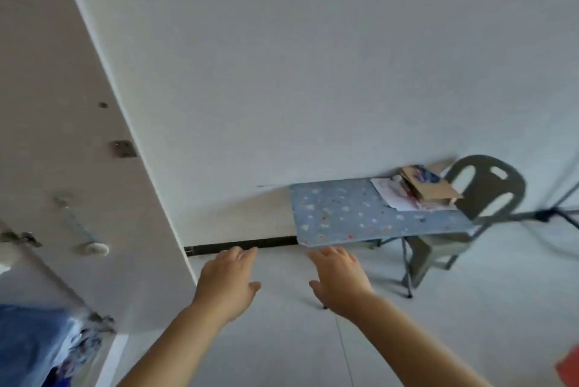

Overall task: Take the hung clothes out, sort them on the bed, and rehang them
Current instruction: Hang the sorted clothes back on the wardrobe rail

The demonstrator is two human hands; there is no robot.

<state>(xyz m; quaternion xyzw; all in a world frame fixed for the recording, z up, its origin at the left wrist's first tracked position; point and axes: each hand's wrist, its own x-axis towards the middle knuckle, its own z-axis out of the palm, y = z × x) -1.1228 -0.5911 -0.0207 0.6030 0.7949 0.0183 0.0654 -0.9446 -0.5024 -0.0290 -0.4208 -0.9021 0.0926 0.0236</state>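
Both my hands reach forward, empty, with fingers straight and palms down, over the grey floor. My left hand (230, 280) is beside the edge of the open wardrobe door (72, 136). My right hand (340, 280) is level with it, below the near corner of a small table. At the bottom left, blue and patterned clothes (34, 346) hang inside the wardrobe, partly cut off by the frame edge. The bed is not in view.
A small folding table (360, 214) with a blue patterned cover stands against the white wall, with papers and a cardboard box (429, 187) on it. A grey plastic chair (482, 198) is behind it. A dark stand pole (545, 214) crosses at right. Something red (568, 364) shows at the lower right edge.
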